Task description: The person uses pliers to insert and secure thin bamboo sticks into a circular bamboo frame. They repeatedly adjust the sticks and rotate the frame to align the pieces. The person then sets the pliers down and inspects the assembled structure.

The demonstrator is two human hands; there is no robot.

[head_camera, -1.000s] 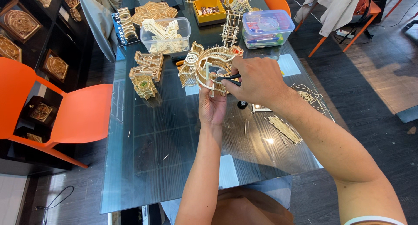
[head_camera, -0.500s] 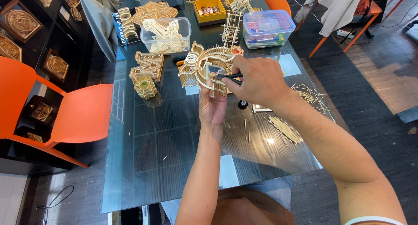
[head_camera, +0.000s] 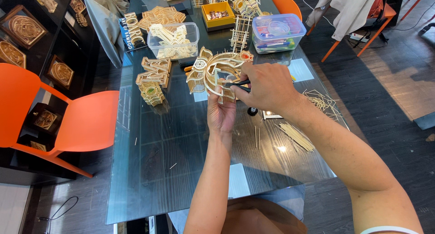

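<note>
My left hand (head_camera: 220, 112) holds up a curved model made of thin bamboo strips (head_camera: 216, 72) above the glass table (head_camera: 158, 170). The model has looping ribs and a small round ornament at its upper left. My right hand (head_camera: 267, 88) is closed on a slim black tool (head_camera: 240, 83), whose tip rests against the model's inner ribs. Both hands are close together over the middle of the table.
Loose bamboo sticks (head_camera: 297, 136) lie at the right of the table. Small bamboo models (head_camera: 153, 80) stand at the left, clear plastic boxes (head_camera: 174, 39) (head_camera: 277, 32) and a yellow box (head_camera: 218, 14) behind. An orange chair (head_camera: 68, 121) stands left of the table.
</note>
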